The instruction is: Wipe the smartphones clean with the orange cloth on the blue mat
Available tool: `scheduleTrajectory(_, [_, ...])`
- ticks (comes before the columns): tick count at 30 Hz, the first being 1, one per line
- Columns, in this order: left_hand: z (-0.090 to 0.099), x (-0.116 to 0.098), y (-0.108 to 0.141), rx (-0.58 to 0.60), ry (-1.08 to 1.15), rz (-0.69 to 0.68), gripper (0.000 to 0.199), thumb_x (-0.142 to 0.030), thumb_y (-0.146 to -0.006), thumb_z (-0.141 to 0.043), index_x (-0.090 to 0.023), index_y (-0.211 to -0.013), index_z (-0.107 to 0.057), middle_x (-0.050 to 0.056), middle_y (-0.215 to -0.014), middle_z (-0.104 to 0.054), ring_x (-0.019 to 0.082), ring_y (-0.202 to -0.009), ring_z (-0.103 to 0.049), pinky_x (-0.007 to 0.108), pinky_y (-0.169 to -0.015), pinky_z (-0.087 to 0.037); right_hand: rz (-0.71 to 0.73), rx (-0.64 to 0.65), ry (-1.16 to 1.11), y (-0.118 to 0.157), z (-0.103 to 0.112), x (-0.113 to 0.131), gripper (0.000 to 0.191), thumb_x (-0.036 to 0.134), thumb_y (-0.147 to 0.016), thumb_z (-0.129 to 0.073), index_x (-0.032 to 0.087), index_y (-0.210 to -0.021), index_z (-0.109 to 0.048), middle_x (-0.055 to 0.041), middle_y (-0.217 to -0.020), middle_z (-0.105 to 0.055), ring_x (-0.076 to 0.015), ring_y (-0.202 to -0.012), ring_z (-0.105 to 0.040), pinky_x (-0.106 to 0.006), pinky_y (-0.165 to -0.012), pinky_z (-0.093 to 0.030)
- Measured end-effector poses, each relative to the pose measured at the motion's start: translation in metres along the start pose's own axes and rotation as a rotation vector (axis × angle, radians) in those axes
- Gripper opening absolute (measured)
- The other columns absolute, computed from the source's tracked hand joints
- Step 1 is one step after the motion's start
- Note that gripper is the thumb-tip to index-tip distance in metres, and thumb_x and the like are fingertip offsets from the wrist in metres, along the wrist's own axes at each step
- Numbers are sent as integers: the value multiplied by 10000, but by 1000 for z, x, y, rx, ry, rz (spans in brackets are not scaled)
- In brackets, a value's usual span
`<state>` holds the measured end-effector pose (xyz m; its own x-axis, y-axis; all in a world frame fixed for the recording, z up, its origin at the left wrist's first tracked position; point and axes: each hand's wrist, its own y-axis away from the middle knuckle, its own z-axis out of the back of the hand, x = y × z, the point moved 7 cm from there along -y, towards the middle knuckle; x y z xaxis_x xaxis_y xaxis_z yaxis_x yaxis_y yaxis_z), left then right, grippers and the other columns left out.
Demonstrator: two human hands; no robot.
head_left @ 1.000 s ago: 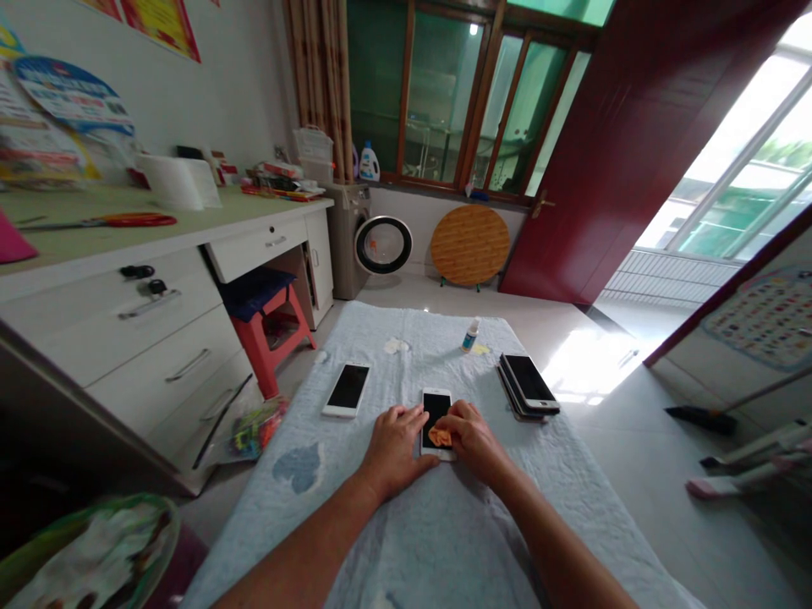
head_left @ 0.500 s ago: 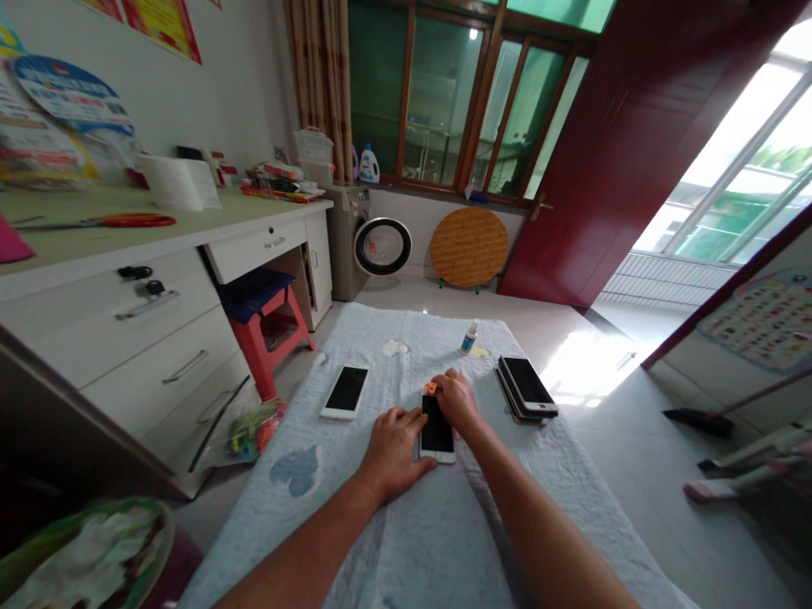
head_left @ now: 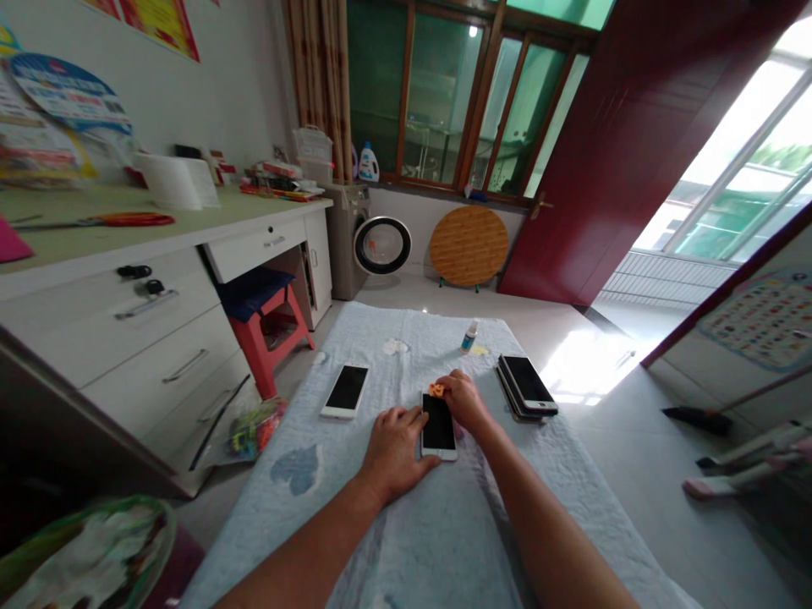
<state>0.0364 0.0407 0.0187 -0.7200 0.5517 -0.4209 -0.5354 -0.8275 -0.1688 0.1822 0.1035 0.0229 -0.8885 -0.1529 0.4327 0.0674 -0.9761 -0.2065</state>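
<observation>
A white-framed smartphone (head_left: 439,430) with a dark screen lies face up on the light blue cloth cover. My left hand (head_left: 394,444) holds it from the left, fingertips at its left edge and thumb at the bottom corner. Pinched in my right hand (head_left: 463,399) is a small orange cloth (head_left: 436,390), touching the phone's top end. Left of my hands rests another white phone (head_left: 346,391), face up. On the right lies a stack of phones (head_left: 528,385). Toward the far edge stands a small spray bottle (head_left: 469,337) with a blue label.
A light blue cloth (head_left: 406,338) with heart prints covers the work surface. Beyond it are a washing machine (head_left: 348,241) with its door open and a round wooden board (head_left: 469,245). A red stool (head_left: 270,330) stands left; a bin (head_left: 168,541) is at the lower left.
My right hand and the orange cloth have shifted slightly to the right along the phone's top end. My left hand stays on the phone's left side.
</observation>
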Motion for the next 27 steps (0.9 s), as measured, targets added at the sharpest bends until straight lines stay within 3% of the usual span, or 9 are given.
scheduleTrajectory(5, [-1,2,0,-3,3,-1,684,-553,-702,-681,-238,-1292,-541,63,-1357,-543,321,-1204,-448,456,-1028,-319,-1,87,-39,11,4,-3,322,38,-746,-500,156,-932,-735,-58,-860,-608,-153,-812,-560,-239,-767,-394])
scheduleTrajectory(13, [-5,4,1,-21,5,-9,683,-616,-737,-632,-224,-1289,-545,66,-1388,-519,324,-1210,-446,468,-1027,-318,100,266,-172,63,15,26,320,41,-715,-518,193,-882,-745,-36,-844,-632,-131,-756,-578,-217,-713,-404])
scheduleTrajectory(18, [-8,6,0,-29,-1,-19,705,-621,-738,-633,-208,-1301,-541,67,-1386,-523,322,-1189,-455,466,-1029,-319,131,290,-182,88,22,36,238,100,-763,-535,198,-845,-736,-28,-805,-630,-130,-746,-563,-212,-683,-385])
scheduleTrajectory(22, [-9,6,-1,-22,-2,-25,692,-609,-744,-633,-210,-1301,-541,74,-1391,-517,322,-1190,-456,468,-1025,-325,113,299,-152,85,20,34,235,78,-748,-527,181,-835,-720,-25,-785,-624,-121,-724,-551,-205,-676,-365])
scheduleTrajectory(27, [-5,3,-1,13,3,-18,707,-567,-708,-689,-205,-1296,-542,74,-1396,-512,323,-1213,-447,464,-1035,-323,38,162,-35,53,17,22,177,62,-755,-510,148,-738,-664,-28,-779,-550,-107,-686,-502,-198,-639,-333])
